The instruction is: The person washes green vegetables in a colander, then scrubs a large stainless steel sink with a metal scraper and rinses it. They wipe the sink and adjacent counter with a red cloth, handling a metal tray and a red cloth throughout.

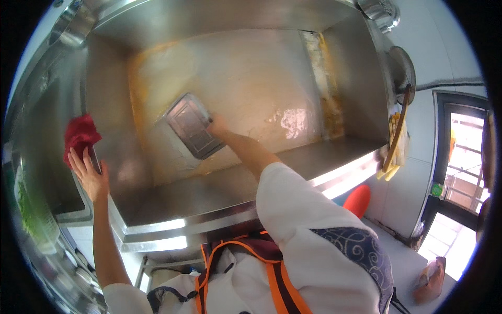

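Observation:
My right hand [218, 126] grips the near right edge of a rectangular metal tray [195, 126] inside a large stainless steel basin [243, 86]. The tray lies tilted, its flat ribbed face towards me, over the basin's wet floor. Whether it touches the floor I cannot tell. At the left, my left hand [88, 174] rests with spread fingers on the basin's rim, its fingertips on the lower part of a crumpled red cloth [81, 133]. Brownish-yellow residue runs along the basin's floor edges.
A second sink [59, 157] adjoins at the left, with a basket of greens [37, 219] beyond it. Metal pots [74, 25] stand at the back left. Yellow gloves [398, 145] and a wooden handle [396, 137] hang by the right rim. A red round object [357, 201] is below.

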Action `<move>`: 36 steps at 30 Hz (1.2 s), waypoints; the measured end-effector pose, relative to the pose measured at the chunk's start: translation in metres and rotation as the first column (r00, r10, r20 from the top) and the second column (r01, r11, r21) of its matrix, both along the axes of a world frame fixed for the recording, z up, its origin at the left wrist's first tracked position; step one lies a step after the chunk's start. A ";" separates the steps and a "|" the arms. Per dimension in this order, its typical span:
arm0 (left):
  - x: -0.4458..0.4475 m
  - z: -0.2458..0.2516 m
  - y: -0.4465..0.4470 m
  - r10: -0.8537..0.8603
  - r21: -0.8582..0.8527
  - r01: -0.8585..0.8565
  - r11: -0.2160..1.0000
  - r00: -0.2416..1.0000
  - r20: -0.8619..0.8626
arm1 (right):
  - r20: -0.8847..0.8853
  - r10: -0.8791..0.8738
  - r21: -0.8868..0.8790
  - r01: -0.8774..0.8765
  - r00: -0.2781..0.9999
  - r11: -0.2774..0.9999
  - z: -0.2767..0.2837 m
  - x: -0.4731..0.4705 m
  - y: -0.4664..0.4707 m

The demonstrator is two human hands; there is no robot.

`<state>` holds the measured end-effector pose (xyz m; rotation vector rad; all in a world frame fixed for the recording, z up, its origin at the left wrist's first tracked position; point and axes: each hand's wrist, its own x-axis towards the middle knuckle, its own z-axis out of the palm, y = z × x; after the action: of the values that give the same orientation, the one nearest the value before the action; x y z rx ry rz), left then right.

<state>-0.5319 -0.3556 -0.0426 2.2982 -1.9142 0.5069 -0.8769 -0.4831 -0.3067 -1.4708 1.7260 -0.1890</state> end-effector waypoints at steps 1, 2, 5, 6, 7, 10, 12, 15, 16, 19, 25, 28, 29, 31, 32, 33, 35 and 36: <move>0.000 -0.001 0.000 0.002 0.005 -0.002 1.000 1.000 0.003 | -0.046 0.032 -0.054 -0.034 0.998 0.998 0.002 -0.015 -0.015; 0.001 -0.001 -0.001 -0.013 -0.006 0.013 1.000 1.000 0.008 | -0.051 -0.004 -0.050 0.002 0.999 0.999 0.006 -0.030 -0.030; 0.003 -0.003 -0.001 -0.032 -0.023 0.032 0.999 0.999 0.003 | -0.072 -0.099 -0.064 0.094 0.992 0.993 0.024 -0.067 -0.066; 0.003 -0.004 0.000 -0.030 -0.022 0.030 0.999 0.999 -0.010 | -0.089 -0.122 -0.085 0.114 0.989 0.990 0.030 -0.078 -0.076; 0.003 -0.004 0.000 -0.024 -0.017 0.024 1.000 1.000 -0.009 | -0.107 -0.145 -0.105 0.134 0.984 0.985 0.035 -0.088 -0.083; 0.002 -0.003 -0.001 -0.028 -0.008 0.028 1.000 0.999 -0.022 | -0.173 -0.207 -0.083 0.195 0.963 0.977 0.047 -0.121 -0.104; 0.001 -0.001 -0.002 -0.016 0.010 0.016 1.000 1.000 -0.005 | -0.200 -0.249 -0.075 0.238 0.948 0.968 0.051 -0.146 -0.113; -0.002 0.000 -0.004 -0.023 -0.008 0.023 1.000 1.000 0.005 | -0.202 -0.270 -0.088 0.257 0.942 0.962 0.056 -0.185 -0.122; -0.003 0.001 -0.004 -0.037 -0.016 0.037 0.999 0.999 0.022 | -0.196 -0.268 -0.094 0.253 0.943 0.963 0.057 -0.198 -0.124; -0.004 0.001 -0.004 -0.032 -0.007 0.032 0.999 0.999 0.039 | -0.278 -0.383 -0.151 0.353 0.881 0.923 0.064 -0.231 -0.129; -0.003 -0.001 -0.004 -0.039 -0.022 0.039 0.999 0.999 0.037 | -0.365 -0.475 -0.243 0.410 0.801 0.879 0.075 -0.268 -0.133; -0.002 -0.001 -0.003 -0.058 -0.028 0.058 0.998 0.998 0.034 | -0.368 -0.464 -0.242 0.399 0.806 0.884 0.075 -0.270 -0.128; -0.002 -0.001 -0.003 -0.053 -0.029 0.054 0.998 0.998 0.039 | -0.359 -0.476 -0.275 0.396 0.803 0.876 0.075 -0.269 -0.126; -0.001 -0.001 -0.003 -0.045 -0.028 0.047 0.999 0.998 0.052 | -0.358 -0.497 -0.293 0.410 0.790 0.864 0.075 -0.264 -0.123; -0.001 -0.001 -0.003 -0.052 -0.030 0.054 0.998 0.997 0.053 | -0.364 -0.476 -0.296 0.385 0.801 0.874 0.076 -0.260 -0.123; -0.001 -0.002 -0.002 -0.058 -0.033 0.059 0.998 0.997 0.053 | -0.377 -0.451 -0.278 0.366 0.809 0.888 0.077 -0.256 -0.124; -0.001 -0.002 -0.002 -0.063 -0.035 0.065 0.997 0.997 0.053 | -0.383 -0.426 -0.276 0.338 0.820 0.900 0.080 -0.248 -0.126; -0.001 -0.002 -0.002 -0.062 -0.038 0.064 0.997 0.997 0.054 | -0.376 -0.425 -0.296 0.328 0.823 0.897 0.082 -0.243 -0.127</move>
<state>-0.5326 -0.3573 -0.0445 2.2143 -1.9750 0.5987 -1.1196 -0.6100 -0.2251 -1.3734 2.4315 -0.2869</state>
